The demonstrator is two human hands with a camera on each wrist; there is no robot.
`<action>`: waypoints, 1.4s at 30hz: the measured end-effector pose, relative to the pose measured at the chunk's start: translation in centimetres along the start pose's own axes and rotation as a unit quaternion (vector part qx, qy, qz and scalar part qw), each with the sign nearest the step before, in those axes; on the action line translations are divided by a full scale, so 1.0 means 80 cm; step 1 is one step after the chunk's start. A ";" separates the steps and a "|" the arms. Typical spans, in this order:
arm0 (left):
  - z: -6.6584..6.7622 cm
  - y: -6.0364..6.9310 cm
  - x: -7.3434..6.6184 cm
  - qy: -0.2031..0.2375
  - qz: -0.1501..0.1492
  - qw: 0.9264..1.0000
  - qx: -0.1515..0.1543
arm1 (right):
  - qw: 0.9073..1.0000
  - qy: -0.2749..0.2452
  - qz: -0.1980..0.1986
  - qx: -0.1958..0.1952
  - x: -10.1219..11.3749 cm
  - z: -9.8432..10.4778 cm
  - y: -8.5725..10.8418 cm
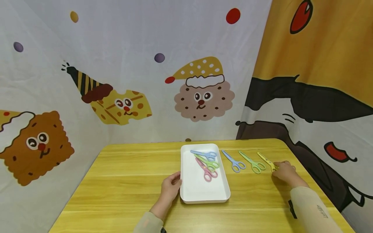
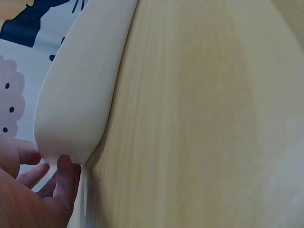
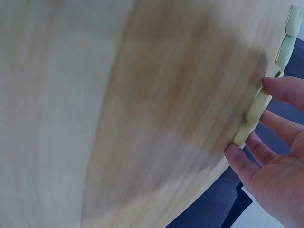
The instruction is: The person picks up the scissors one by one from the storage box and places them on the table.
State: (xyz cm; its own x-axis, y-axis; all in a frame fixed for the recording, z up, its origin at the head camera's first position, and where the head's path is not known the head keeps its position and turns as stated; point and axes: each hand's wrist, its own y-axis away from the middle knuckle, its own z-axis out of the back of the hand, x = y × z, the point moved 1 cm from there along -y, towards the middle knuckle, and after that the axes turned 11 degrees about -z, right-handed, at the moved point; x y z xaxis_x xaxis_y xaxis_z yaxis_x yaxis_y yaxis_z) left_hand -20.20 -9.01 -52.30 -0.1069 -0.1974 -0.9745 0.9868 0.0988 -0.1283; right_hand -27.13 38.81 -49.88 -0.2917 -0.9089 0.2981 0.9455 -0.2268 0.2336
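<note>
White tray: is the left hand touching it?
Touching. The left wrist view shows fingertips of the left hand against the white tray, at its outer wall, no gap visible.

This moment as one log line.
left hand: holds white tray | right hand: grips yellow scissors by handles | in tray: pink scissors, green scissors, blue scissors | on table: other blue scissors, other green scissors

Six scissors (image 1: 204, 166): three lying in one tray (image 1: 201, 194), three on one worktop (image 1: 131, 178); one left hand (image 1: 170, 187), one right hand (image 1: 287, 171) showing.
</note>
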 end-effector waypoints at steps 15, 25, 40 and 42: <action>-0.001 -0.003 0.003 -0.006 -0.001 1.000 -0.006 | 0.998 -0.029 -0.001 -0.057 0.027 -0.001 0.017; -0.002 -0.003 0.005 -0.001 0.000 1.000 -0.005 | 0.995 -0.026 0.054 -0.083 0.077 -0.006 0.031; -0.001 0.000 0.001 0.007 -0.001 1.000 -0.003 | 0.990 -0.040 0.112 -0.078 0.126 -0.027 0.048; -0.001 0.000 0.001 0.009 0.001 1.000 -0.004 | 0.989 -0.038 0.120 -0.082 0.132 -0.029 0.049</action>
State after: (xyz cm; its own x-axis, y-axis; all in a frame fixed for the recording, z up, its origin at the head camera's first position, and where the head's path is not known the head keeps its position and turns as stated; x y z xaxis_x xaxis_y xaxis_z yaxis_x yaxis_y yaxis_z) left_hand -20.24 -8.94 -52.36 -0.1081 -0.1792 -0.9779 0.9860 0.1063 -0.1285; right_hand -26.16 27.54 -48.00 -0.0598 -0.9162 0.3963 0.9978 -0.0668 -0.0039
